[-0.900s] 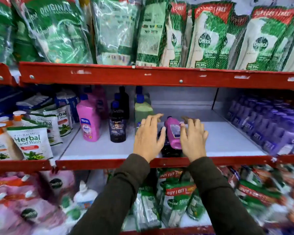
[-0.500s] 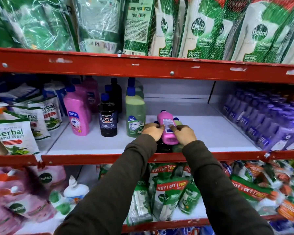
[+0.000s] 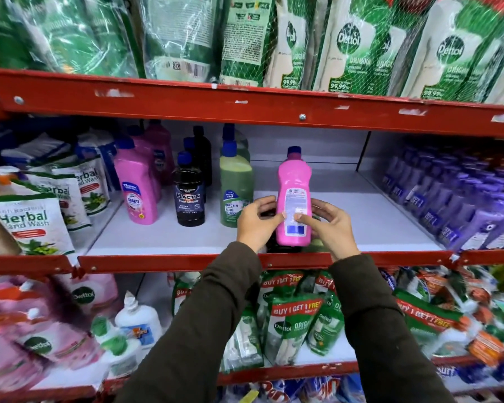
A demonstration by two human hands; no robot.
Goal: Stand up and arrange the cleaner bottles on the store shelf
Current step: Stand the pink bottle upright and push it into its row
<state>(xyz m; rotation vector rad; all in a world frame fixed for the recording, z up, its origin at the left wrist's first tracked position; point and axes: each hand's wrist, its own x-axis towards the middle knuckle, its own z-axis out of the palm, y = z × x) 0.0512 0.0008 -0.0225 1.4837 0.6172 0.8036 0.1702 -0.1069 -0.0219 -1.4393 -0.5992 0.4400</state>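
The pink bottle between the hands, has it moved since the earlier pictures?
Yes. The pink bottle was lying tilted near the red shelf edge; now it stands upright above it, held by both hands.

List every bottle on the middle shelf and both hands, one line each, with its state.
Pink bottle in hand: upright, back label facing the camera, cap on.
Left hand: gripping that bottle's left side.
Right hand: gripping its right side.
Pink Shakti bottle: standing, capped.
Black Bactin bottle: standing, capped.
Green Bactin bottle: standing, capped.
Dark bottle behind the hands: mostly hidden; posture unclear.
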